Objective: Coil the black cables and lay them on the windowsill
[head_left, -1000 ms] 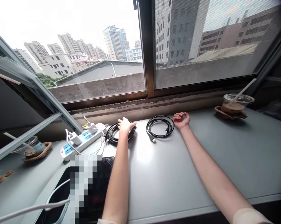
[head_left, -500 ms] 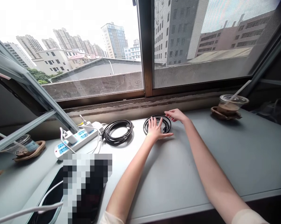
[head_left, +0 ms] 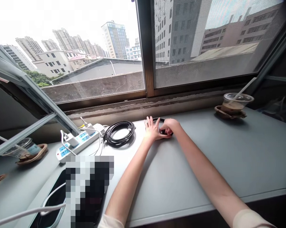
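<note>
A coiled black cable point(head_left: 162, 120) lies near the back of the grey table, mostly covered by my two hands. My left hand point(head_left: 153, 129) rests over its left side with fingers spread. At the coil's right side my right hand point(head_left: 169, 126) is closed, its curled fingers around a dark part of the cable. Just what part those fingers grip is partly hidden. A second black cable coil point(head_left: 120, 134), larger and neatly wound, sits to the left, apart from both hands.
A white power strip point(head_left: 79, 142) with plugs and white cords stands left of the larger coil. Phones point(head_left: 50, 202) lie front left, partly blurred out. Drink cups in cardboard holders stand at right point(head_left: 235, 104) and far left point(head_left: 30, 150). The window frame point(head_left: 149, 63) rises behind.
My right hand has moved left and down from the coil's outer edge onto its right side, and its fingers have closed. My left hand has shifted slightly left, still spread.
</note>
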`<control>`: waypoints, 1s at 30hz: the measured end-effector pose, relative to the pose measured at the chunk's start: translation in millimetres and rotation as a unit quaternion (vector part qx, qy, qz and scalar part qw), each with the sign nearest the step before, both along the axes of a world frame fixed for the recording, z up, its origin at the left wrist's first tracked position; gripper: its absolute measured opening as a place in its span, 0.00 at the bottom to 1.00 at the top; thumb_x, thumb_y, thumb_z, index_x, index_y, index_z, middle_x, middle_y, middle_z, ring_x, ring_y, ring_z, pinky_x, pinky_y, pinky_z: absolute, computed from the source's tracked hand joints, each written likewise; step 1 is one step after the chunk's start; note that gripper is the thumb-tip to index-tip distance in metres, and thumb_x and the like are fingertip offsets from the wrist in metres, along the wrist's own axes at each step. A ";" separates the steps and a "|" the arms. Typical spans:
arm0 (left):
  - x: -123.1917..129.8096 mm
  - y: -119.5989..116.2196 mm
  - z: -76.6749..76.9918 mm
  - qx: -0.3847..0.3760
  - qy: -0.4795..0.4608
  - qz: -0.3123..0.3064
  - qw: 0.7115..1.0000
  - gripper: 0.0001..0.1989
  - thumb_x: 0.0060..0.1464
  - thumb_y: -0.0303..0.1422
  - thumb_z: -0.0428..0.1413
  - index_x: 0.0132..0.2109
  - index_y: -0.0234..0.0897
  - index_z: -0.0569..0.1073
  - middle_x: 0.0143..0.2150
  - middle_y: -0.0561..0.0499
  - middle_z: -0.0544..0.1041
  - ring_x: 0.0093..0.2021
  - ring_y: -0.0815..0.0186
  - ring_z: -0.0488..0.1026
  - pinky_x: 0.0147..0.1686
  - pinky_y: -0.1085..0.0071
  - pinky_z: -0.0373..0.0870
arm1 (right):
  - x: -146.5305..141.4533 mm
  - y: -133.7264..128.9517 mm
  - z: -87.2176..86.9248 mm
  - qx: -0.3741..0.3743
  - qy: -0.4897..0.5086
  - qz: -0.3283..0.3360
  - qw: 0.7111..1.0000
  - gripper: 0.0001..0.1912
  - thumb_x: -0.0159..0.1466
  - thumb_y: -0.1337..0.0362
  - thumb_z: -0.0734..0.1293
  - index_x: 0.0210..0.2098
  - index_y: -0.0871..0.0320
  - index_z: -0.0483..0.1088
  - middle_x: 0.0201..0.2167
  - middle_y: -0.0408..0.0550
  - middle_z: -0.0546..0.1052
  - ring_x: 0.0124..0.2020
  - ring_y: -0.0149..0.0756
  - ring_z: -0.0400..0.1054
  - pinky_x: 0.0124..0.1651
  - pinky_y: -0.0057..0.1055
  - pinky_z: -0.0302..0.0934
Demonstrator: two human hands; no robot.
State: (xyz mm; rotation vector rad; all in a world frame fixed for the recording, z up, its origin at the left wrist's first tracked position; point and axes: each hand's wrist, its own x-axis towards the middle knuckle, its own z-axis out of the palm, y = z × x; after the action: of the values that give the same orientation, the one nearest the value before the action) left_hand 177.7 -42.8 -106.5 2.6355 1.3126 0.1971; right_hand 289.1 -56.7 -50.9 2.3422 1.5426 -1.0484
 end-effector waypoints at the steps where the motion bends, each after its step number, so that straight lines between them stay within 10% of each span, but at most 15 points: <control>1: -1.8 2.2 -1.5 -0.018 0.002 0.010 1.000 0.62 0.32 0.63 0.55 0.68 0.35 0.43 0.69 0.32 0.33 0.66 0.41 0.22 0.62 0.46 0.28 | -0.9 -1.7 1.1 -0.008 0.002 0.000 1.000 0.15 0.65 0.57 0.62 0.36 0.65 0.69 0.32 0.46 0.73 0.32 0.27 0.68 0.38 0.29 0.65; 19: 1.4 -3.3 -4.9 -0.055 0.000 0.081 0.995 0.64 0.35 0.65 0.50 0.67 0.26 0.35 0.68 0.30 0.29 0.67 0.46 0.25 0.63 0.49 0.34 | 26.6 -20.3 20.7 -0.046 0.006 -0.071 0.996 0.13 0.54 0.61 0.70 0.20 0.61 0.65 0.29 0.45 0.75 0.36 0.30 0.71 0.39 0.23 0.63; 30: -34.2 12.9 63.1 -0.078 -0.062 0.105 0.990 0.41 0.49 0.56 0.47 0.63 0.35 0.56 0.65 0.37 0.56 0.66 0.53 0.50 0.61 0.58 0.47 | 42.6 -19.4 22.3 -0.044 0.059 -0.079 0.994 0.20 0.53 0.51 0.71 0.34 0.61 0.68 0.40 0.51 0.76 0.43 0.35 0.71 0.42 0.24 0.65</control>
State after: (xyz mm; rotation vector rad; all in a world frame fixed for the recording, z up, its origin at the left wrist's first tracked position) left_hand 143.5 -29.9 -43.4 2.3173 1.4970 0.2714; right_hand 331.6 -76.1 -28.6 2.4142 1.3352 -1.2837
